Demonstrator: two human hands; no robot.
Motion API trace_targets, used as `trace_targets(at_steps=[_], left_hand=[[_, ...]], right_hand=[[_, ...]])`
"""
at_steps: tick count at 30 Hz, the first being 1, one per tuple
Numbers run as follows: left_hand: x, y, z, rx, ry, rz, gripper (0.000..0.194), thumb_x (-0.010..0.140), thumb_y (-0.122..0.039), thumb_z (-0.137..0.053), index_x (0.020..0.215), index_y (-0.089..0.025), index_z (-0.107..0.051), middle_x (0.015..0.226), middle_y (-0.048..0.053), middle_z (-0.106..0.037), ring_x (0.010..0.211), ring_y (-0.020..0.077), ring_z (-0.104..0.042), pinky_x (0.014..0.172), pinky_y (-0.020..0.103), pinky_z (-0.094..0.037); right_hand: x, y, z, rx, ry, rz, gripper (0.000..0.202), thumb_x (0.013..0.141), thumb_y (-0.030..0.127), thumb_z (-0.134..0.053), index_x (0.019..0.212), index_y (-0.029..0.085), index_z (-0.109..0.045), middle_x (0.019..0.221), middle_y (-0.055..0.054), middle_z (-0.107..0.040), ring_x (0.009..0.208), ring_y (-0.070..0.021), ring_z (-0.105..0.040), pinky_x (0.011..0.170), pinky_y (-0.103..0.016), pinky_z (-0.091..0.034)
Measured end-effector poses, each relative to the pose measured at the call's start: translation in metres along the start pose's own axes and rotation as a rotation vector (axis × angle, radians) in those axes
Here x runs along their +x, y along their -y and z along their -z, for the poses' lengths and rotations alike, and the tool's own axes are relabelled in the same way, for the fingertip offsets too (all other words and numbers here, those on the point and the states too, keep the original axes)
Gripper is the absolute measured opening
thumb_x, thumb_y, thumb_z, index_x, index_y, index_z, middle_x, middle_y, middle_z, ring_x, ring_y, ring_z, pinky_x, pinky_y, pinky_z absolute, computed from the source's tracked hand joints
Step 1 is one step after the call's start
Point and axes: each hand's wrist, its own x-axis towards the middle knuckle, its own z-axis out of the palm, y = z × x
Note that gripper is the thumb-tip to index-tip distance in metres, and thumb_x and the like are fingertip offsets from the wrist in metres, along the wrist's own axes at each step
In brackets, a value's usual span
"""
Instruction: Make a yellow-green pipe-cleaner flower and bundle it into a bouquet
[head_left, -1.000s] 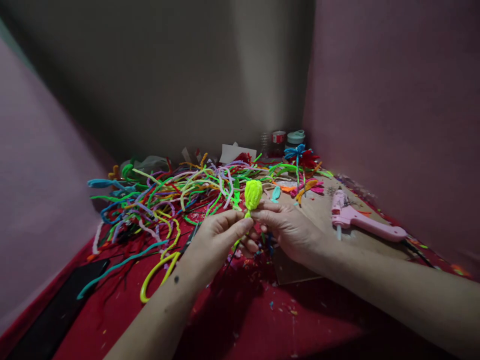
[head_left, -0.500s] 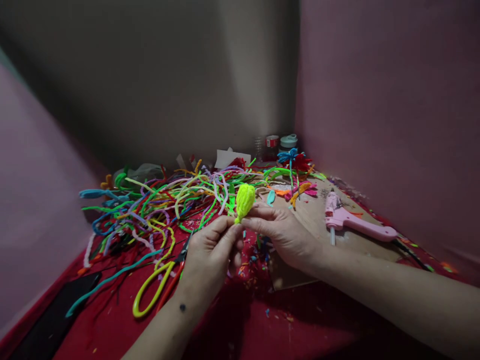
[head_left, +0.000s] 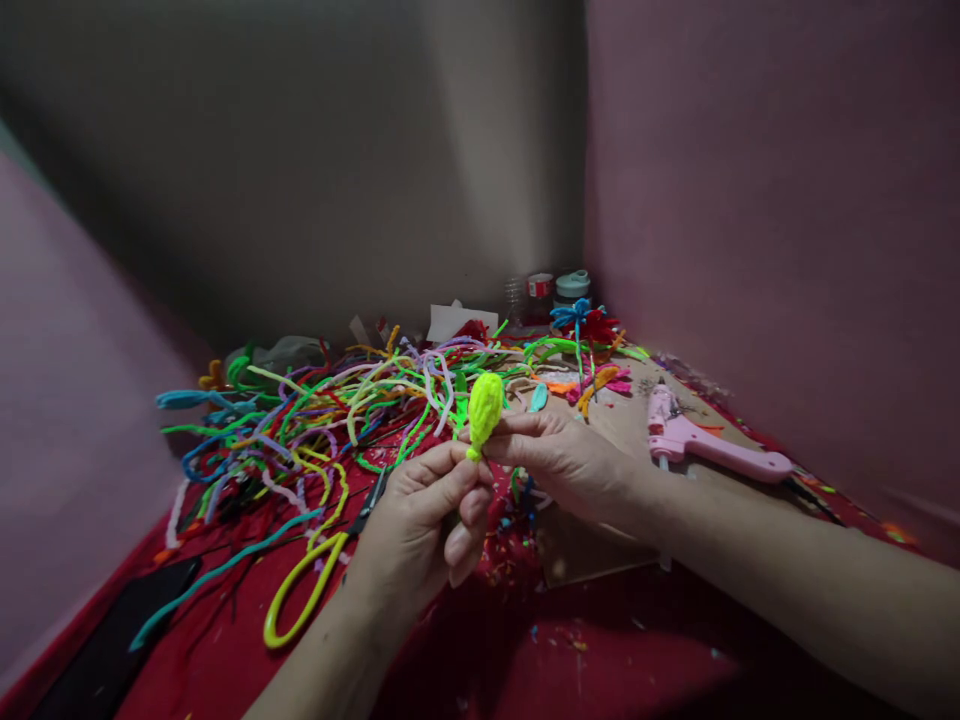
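A bright yellow fuzzy bud point(head_left: 486, 405) stands upright between my two hands, narrow end down. My left hand point(head_left: 424, 510) pinches its narrow base between thumb and fingers. From the right, the fingertips of my right hand point(head_left: 559, 455) close on the bud's lower part, touching the left fingertips. Behind and to the left of the hands lies a tangled pile of coloured pipe cleaners point(head_left: 360, 390). Scissors with a yellow handle loop point(head_left: 289, 610) rest left of my left wrist, partly hidden by it.
A pink glue gun point(head_left: 720, 448) lies on brown cardboard point(head_left: 600, 545) at the right. A black phone point(head_left: 120, 635) is at the front left. Fuzzy flowers point(head_left: 577, 315), a lidded jar point(head_left: 572, 290) and white paper point(head_left: 461, 322) stand or lie at the back.
The bud has shifted slightly down and left and is turned a little. My left hand's lower fingers have moved out from beneath its base.
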Motion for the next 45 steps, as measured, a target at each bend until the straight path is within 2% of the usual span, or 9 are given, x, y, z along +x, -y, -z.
trace_targets(at_steps=[4,8,12,19,27,34,39,43,45], left_hand=[[0.003,0.002,0.006,-0.066,0.089,0.086,0.016,0.074,-0.027,-0.069,0.071,-0.013,-0.061,0.047,-0.007,-0.049,0.026,-0.0003,-0.027,0.022,0.012,-0.032],[0.004,0.002,0.003,0.079,0.023,0.042,0.017,0.077,-0.029,-0.065,0.074,-0.013,-0.061,0.052,-0.005,-0.052,0.029,0.0028,-0.035,0.025,0.017,-0.038],[0.003,0.007,-0.003,0.456,-0.15,-0.183,0.017,0.083,-0.032,-0.058,0.08,-0.015,-0.058,0.059,-0.003,-0.057,0.044,0.0087,-0.054,0.042,0.02,-0.047],[0.005,0.02,0.006,1.076,-0.339,-0.61,0.008,0.079,-0.025,-0.06,0.084,-0.019,-0.063,0.059,-0.004,-0.054,0.05,0.0084,-0.049,0.049,0.019,-0.039],[0.005,0.011,0.0,0.412,-0.189,-0.216,0.015,0.081,-0.031,-0.062,0.076,-0.017,-0.06,0.052,-0.007,-0.05,0.035,0.0039,-0.042,0.036,0.015,-0.033],[0.009,0.007,0.008,-0.042,0.091,0.118,0.02,0.072,-0.03,-0.071,0.071,-0.015,-0.057,0.046,-0.009,-0.045,0.024,-0.0009,-0.023,0.023,0.01,-0.025],[0.008,0.002,0.005,0.237,0.053,-0.008,0.022,0.08,-0.033,-0.061,0.068,-0.015,-0.057,0.05,-0.005,-0.051,0.029,0.0046,-0.04,0.03,0.016,-0.036],[0.004,-0.008,0.005,0.716,-0.054,-0.262,0.012,0.076,-0.025,-0.067,0.084,-0.015,-0.066,0.075,0.002,-0.066,0.07,0.0141,-0.062,0.068,0.024,-0.05],[-0.001,-0.013,0.006,0.768,-0.105,-0.4,0.026,0.074,-0.021,-0.069,0.1,-0.02,-0.064,0.09,0.003,-0.066,0.086,0.0164,-0.061,0.079,0.027,-0.049]], right_hand=[[-0.003,0.0,-0.004,0.061,-0.043,-0.068,0.017,0.075,0.032,-0.07,0.083,0.018,-0.074,0.08,-0.001,-0.069,0.082,-0.0148,-0.061,0.09,-0.033,-0.04],[-0.006,-0.003,-0.011,0.168,-0.15,-0.113,0.025,0.07,0.037,-0.073,0.085,0.018,-0.072,0.069,0.0,-0.065,0.064,-0.0128,-0.059,0.073,-0.03,-0.045],[-0.006,-0.007,-0.013,0.144,-0.229,-0.094,0.025,0.071,0.039,-0.072,0.084,0.018,-0.072,0.064,0.001,-0.062,0.056,-0.0118,-0.054,0.063,-0.03,-0.045],[-0.007,-0.008,-0.012,-0.138,-0.392,0.09,0.018,0.07,0.038,-0.071,0.072,0.02,-0.073,0.092,-0.003,-0.062,0.096,-0.018,-0.053,0.096,-0.037,-0.036],[-0.005,0.0,-0.011,-0.105,-0.243,0.057,0.021,0.071,0.04,-0.071,0.076,0.02,-0.073,0.087,-0.002,-0.064,0.089,-0.0176,-0.057,0.09,-0.037,-0.041],[-0.004,0.001,-0.008,0.033,-0.1,-0.019,0.026,0.069,0.044,-0.073,0.077,0.02,-0.074,0.083,-0.002,-0.068,0.087,-0.0168,-0.059,0.093,-0.037,-0.04],[-0.008,0.003,-0.009,-0.076,-0.184,0.078,0.023,0.073,0.045,-0.07,0.075,0.022,-0.075,0.097,-0.003,-0.065,0.101,-0.019,-0.054,0.096,-0.038,-0.037],[-0.01,0.008,-0.009,-0.313,-0.198,0.232,0.019,0.079,0.042,-0.064,0.08,0.027,-0.076,0.094,-0.003,-0.063,0.098,-0.0176,-0.053,0.095,-0.038,-0.037],[-0.01,0.012,-0.009,-0.446,-0.211,0.316,0.017,0.083,0.039,-0.062,0.087,0.029,-0.075,0.094,-0.003,-0.063,0.096,-0.017,-0.053,0.094,-0.039,-0.036]])
